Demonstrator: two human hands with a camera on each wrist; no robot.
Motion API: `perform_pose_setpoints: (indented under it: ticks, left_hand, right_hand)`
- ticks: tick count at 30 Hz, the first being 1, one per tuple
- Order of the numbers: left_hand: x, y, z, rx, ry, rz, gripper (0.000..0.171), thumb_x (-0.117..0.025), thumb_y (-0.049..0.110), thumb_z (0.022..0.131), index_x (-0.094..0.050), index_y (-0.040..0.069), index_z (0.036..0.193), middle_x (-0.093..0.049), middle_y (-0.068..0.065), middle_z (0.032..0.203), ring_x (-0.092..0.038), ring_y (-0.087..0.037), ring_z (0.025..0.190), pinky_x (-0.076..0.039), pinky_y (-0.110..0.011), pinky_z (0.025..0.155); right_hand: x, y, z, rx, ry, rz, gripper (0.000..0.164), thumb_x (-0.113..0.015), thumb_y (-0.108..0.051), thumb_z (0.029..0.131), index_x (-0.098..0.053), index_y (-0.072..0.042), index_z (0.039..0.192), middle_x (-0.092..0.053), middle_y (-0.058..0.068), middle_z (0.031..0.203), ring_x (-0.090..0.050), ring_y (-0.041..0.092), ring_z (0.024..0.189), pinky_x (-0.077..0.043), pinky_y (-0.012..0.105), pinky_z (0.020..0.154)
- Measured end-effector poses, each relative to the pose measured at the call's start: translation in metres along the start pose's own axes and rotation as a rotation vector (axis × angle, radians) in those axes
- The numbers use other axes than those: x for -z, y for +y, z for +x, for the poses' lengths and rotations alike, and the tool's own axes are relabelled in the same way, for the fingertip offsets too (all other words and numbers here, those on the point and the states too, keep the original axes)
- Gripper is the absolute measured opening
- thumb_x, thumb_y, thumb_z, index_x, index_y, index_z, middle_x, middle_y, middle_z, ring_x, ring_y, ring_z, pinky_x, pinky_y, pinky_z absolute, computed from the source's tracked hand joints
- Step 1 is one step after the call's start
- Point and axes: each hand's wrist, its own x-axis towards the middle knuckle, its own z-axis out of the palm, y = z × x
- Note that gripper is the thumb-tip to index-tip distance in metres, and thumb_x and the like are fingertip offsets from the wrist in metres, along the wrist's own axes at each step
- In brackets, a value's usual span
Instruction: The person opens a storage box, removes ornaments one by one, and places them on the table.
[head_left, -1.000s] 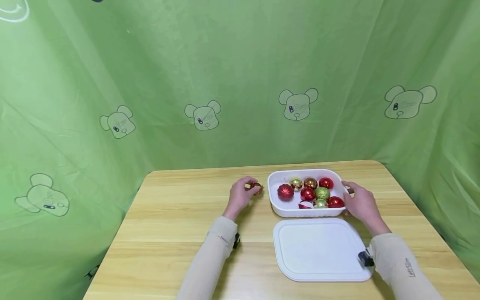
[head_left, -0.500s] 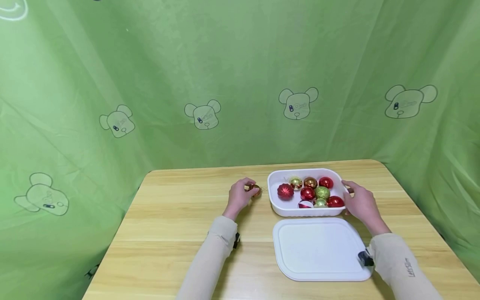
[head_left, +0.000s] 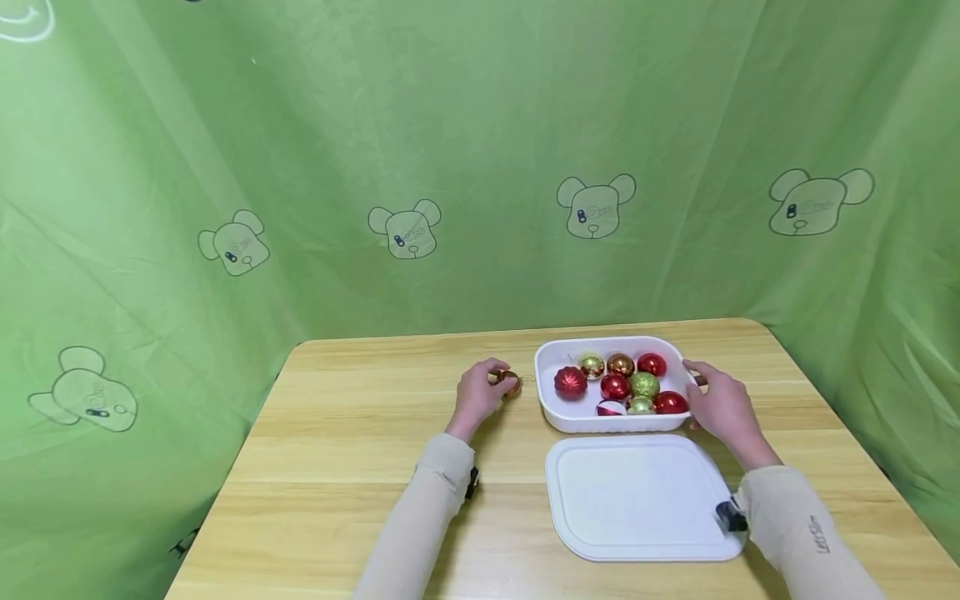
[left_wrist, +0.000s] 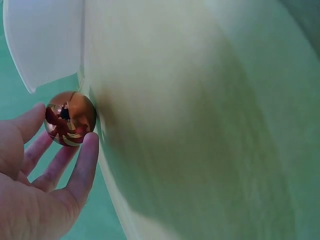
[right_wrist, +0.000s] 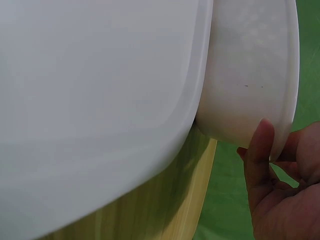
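A shiny copper-coloured Christmas ball (left_wrist: pixel 70 118) is pinched in my left hand (head_left: pixel 477 392), thumb on one side and fingertips on the other. In the head view it sits just left of a white plastic container (head_left: pixel 550 408), low over the table, with a thin gold thread at its right. That container holds several Christmas balls, among them a ribbed red one (head_left: pixel 571 383), a glittery green one (head_left: pixel 645 386) and a gold one (head_left: pixel 592 367). At the container's right end my right hand (head_left: pixel 723 406) grips the wall and rim; the right wrist view shows fingers (right_wrist: pixel 262 137) against its outside.
A flat white lid (head_left: pixel 641 500) lies on the wooden table (head_left: pixel 337 467) in front of the container, partly under the right sleeve (head_left: pixel 795 517). A green curtain (head_left: pixel 480 125) with bear-head drawings hangs behind the table and at both sides.
The copper Christmas ball has shifted slightly left and turned a little between the left fingers. The right hand and the container have stayed in place.
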Motion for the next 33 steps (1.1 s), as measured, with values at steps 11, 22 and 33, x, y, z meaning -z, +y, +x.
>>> perform_pose_setpoints:
  ticks: [11,22,33]
  left_hand:
    - [0.000,-0.001,-0.001,0.019,0.002,0.016,0.033,-0.076,0.028,0.096,-0.071,0.013,0.126,-0.071,-0.009,0.122,-0.068,-0.028,0.111,-0.058,-0.042,0.096]
    - [0.007,0.000,-0.002,0.005,0.022,0.000,0.035,-0.076,0.030,0.096,-0.071,0.015,0.127,-0.071,-0.010,0.125,-0.069,-0.024,0.101,-0.059,-0.038,0.089]
    - [0.015,0.006,-0.002,-0.008,0.046,-0.023,0.039,-0.075,0.030,0.096,-0.069,0.015,0.131,-0.070,-0.011,0.129,-0.066,-0.031,0.116,-0.054,-0.047,0.101]
  right_hand:
    - [0.001,-0.004,-0.002,0.001,-0.002,0.009,0.052,-0.045,-0.010,0.106,-0.036,0.007,0.155,-0.052,0.043,0.132,-0.065,0.021,0.054,-0.051,0.031,0.046]
    - [0.001,-0.002,-0.001,-0.002,-0.005,0.001,0.053,-0.045,-0.010,0.106,-0.036,0.006,0.155,-0.052,0.042,0.133,-0.066,0.021,0.054,-0.050,0.030,0.046]
    - [0.001,-0.002,-0.001,-0.006,-0.008,-0.002,0.052,-0.044,-0.010,0.106,-0.035,0.006,0.155,-0.052,0.042,0.132,-0.066,0.023,0.055,-0.050,0.031,0.047]
